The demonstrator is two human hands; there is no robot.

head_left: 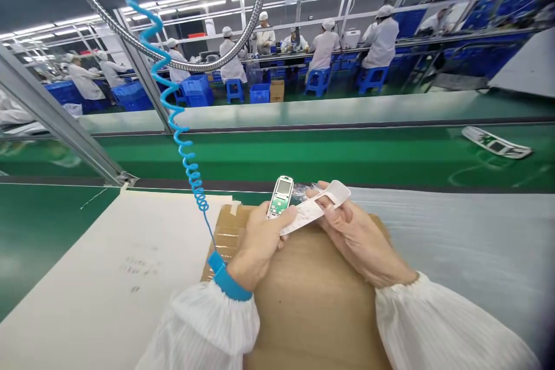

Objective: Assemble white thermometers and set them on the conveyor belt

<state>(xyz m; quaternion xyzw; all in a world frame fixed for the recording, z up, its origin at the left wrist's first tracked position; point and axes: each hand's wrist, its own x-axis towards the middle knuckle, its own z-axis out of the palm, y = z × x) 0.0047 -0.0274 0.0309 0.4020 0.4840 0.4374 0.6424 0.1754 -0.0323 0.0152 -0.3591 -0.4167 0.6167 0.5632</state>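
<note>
My left hand [259, 240] is closed around a small green circuit board with a screen [280, 195], held upright above a brown cardboard sheet [303, 300]. My right hand [353, 234] pinches a white plastic cover strip [318, 206] that lies slanted against the board, with a bit of clear film [300, 191] behind it. A blue wrist strap [228, 280] circles my left wrist, and its coiled blue cord [173, 110] runs up and away to the top left.
A white sheet [108, 277] lies to the left of the cardboard, grey foam [468, 243] to the right. A green conveyor belt [329, 156] runs behind, carrying another white part [496, 143] at the far right. A metal frame post [56, 121] slants at left. Several workers in white sit beyond.
</note>
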